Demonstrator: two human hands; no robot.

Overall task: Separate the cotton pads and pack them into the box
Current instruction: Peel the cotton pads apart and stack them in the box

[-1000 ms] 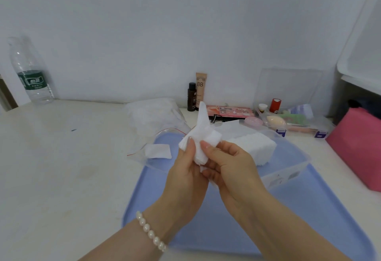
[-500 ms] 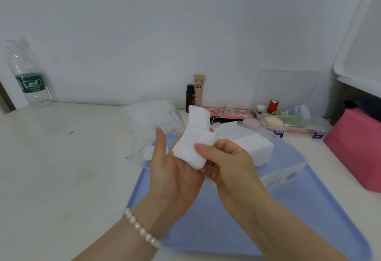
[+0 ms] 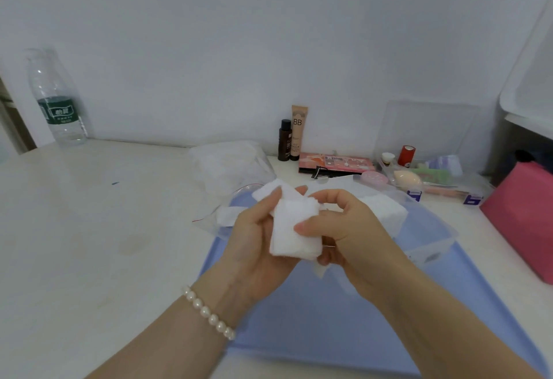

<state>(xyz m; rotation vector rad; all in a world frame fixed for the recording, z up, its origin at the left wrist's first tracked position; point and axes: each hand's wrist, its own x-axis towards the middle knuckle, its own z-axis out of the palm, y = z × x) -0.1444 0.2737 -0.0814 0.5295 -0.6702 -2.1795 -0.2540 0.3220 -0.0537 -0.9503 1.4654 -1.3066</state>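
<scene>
A small stack of white cotton pads [image 3: 294,229] is held between both hands above the blue tray [image 3: 374,312]. My left hand [image 3: 257,241] cups the stack from the left, thumb on top of its upper part. My right hand [image 3: 344,229] pinches the stack's right edge with thumb and curled fingers. Behind the hands stands the clear plastic box [image 3: 431,247], with a block of white pads [image 3: 386,206] inside. One loose pad [image 3: 226,215] lies by the box's left end.
A plastic bag of more pads [image 3: 230,163] lies behind the box. A water bottle [image 3: 57,100] stands far left. Cosmetics, a palette [image 3: 335,163] and a clear organiser [image 3: 431,178] line the wall. A pink bag [image 3: 526,217] sits at the right.
The stack has been lowered and turned flatter between the hands. My left thumb has closed over its upper part, and my right hand now pinches lower on the right edge.
</scene>
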